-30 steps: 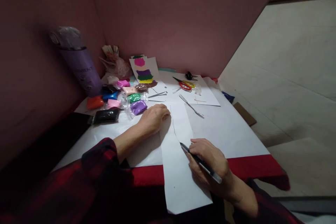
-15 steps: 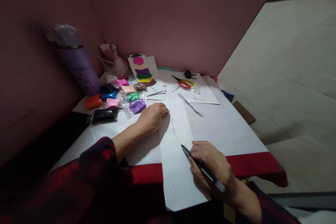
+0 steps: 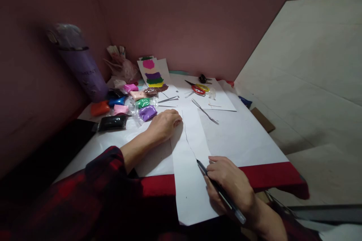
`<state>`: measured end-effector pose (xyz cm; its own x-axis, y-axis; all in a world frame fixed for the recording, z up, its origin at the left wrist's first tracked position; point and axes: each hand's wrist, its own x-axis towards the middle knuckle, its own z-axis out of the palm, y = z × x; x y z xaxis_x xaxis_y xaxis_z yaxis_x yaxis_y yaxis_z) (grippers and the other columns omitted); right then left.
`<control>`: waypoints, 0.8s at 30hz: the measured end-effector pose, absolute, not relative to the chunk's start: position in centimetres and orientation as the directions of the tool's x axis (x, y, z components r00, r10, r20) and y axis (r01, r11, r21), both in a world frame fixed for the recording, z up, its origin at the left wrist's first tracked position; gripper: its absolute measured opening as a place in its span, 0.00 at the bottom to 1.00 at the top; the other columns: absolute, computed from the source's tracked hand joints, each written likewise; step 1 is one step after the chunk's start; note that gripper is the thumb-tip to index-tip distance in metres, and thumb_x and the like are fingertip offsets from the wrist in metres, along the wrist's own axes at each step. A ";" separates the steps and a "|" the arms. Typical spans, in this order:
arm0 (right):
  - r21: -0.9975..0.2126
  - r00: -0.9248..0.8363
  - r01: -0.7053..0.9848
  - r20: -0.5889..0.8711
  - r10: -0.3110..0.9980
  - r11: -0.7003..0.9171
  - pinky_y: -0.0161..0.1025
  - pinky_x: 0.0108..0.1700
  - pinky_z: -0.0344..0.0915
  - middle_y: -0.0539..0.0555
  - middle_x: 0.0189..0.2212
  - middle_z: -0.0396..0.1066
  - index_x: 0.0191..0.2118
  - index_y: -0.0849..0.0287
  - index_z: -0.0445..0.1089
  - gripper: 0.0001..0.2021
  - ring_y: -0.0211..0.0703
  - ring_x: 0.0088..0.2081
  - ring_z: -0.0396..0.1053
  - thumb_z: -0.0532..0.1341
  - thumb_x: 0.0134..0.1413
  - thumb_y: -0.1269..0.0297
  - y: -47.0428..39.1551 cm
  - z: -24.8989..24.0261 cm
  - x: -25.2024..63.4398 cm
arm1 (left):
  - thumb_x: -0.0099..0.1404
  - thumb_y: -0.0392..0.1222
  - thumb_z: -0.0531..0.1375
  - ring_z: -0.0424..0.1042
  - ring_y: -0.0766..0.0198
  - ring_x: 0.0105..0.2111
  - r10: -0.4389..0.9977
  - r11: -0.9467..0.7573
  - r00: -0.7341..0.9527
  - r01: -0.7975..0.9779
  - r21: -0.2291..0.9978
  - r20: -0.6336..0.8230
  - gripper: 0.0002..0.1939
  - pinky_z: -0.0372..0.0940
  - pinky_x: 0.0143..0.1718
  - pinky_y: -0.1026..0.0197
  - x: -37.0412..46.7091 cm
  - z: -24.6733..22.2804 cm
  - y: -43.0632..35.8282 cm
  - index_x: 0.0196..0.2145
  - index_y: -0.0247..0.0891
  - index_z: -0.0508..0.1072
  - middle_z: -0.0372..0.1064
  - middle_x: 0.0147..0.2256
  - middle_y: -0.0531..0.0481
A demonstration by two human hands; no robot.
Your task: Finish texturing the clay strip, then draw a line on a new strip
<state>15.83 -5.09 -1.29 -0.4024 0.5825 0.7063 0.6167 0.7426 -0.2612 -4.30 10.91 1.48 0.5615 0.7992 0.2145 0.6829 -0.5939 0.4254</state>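
A long white paper strip [image 3: 192,192] lies over the table's front edge, its lower end jutting past it. A thin, wavy dark line [image 3: 187,141] runs down the strip from its top. My right hand [image 3: 230,182] is closed around a black pen [image 3: 220,190] with a clear end, its tip touching the paper at the line's lower end. On the strip's upper left edge rests my left hand [image 3: 165,122], fingers curled in; whatever is inside them is hidden. A slim metal tool [image 3: 205,111] lies to the right of the strip's top.
Several bagged coloured clay packs [image 3: 113,123] lie left of my left hand. Behind them stand a purple bottle [image 3: 82,67] and a painted colour card [image 3: 153,73]. Red-and-yellow scissors [image 3: 199,89] and keys [image 3: 203,79] lie at the back. A pink wall [image 3: 175,19] borders the table.
The pen tip and my right hand have moved slightly down and right on the strip, and the line is a little longer. My left hand stays in place.
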 end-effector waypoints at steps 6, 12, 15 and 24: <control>-0.229 -0.464 0.642 0.644 0.609 0.732 0.51 0.49 0.70 0.46 0.25 0.66 0.34 0.56 0.63 0.08 0.37 0.28 0.67 0.56 0.54 0.77 -5.5 -2.1 16.6 | 0.63 0.32 0.51 0.70 0.55 0.44 0.795 -0.599 0.568 0.682 0.419 0.212 0.15 0.65 0.44 0.55 -4.3 1.5 11.0 0.34 0.37 0.78 0.73 0.43 0.44; -0.167 -0.523 0.686 0.562 0.640 0.708 0.48 0.50 0.69 0.44 0.22 0.62 0.28 0.55 0.61 0.09 0.36 0.25 0.64 0.55 0.54 0.77 -6.4 -1.9 16.7 | 0.63 0.33 0.51 0.70 0.53 0.44 0.800 -0.593 0.563 0.690 0.416 0.207 0.15 0.64 0.44 0.54 -4.3 1.4 11.0 0.35 0.38 0.78 0.73 0.45 0.44; -0.156 -0.506 0.692 0.592 0.627 0.705 0.48 0.49 0.70 0.45 0.23 0.62 0.29 0.56 0.62 0.08 0.36 0.24 0.62 0.55 0.53 0.77 -6.8 -1.6 16.4 | 0.63 0.33 0.50 0.70 0.53 0.45 0.800 -0.592 0.565 0.691 0.414 0.202 0.15 0.64 0.44 0.53 -4.3 1.4 11.0 0.35 0.38 0.77 0.73 0.45 0.44; -0.110 -0.537 0.680 0.599 0.594 0.725 0.49 0.48 0.71 0.43 0.22 0.62 0.32 0.56 0.62 0.08 0.36 0.22 0.61 0.54 0.52 0.78 -7.8 -1.0 16.1 | 0.62 0.32 0.50 0.70 0.55 0.43 0.803 -0.591 0.555 0.691 0.416 0.219 0.15 0.64 0.42 0.55 -4.3 1.5 10.9 0.33 0.39 0.77 0.73 0.43 0.45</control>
<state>16.14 -7.81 -1.01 -0.5367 0.5938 0.5995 0.6797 0.7252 -0.1098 -4.31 10.86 1.46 0.5545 0.8028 0.2193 0.6912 -0.5910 0.4158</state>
